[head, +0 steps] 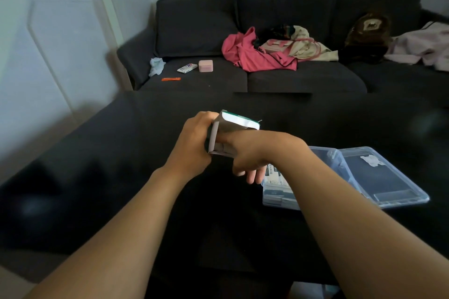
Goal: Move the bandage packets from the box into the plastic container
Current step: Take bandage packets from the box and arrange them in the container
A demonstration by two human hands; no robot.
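Observation:
A small cardboard box [233, 126], white with a green edge and its flap open, is held above the dark table [121, 177]. My left hand [192, 145] grips its left side. My right hand [247, 155] has a finger or two reaching into the box's open end, while the other fingers hang curled below. What lies inside the box is hidden. The clear plastic container [277, 192] stands on the table just right of my hands, with bandage packets [274, 178] in it. Its open lid [384, 177] lies flat to the right.
A dark sofa [194, 31] runs behind the table. On it lie a pink garment [247, 53], a bag, a small pink box [205, 66], a white packet [187, 68], an orange strip [171, 79], a crumpled tissue [156, 65] and pale cloth at the right.

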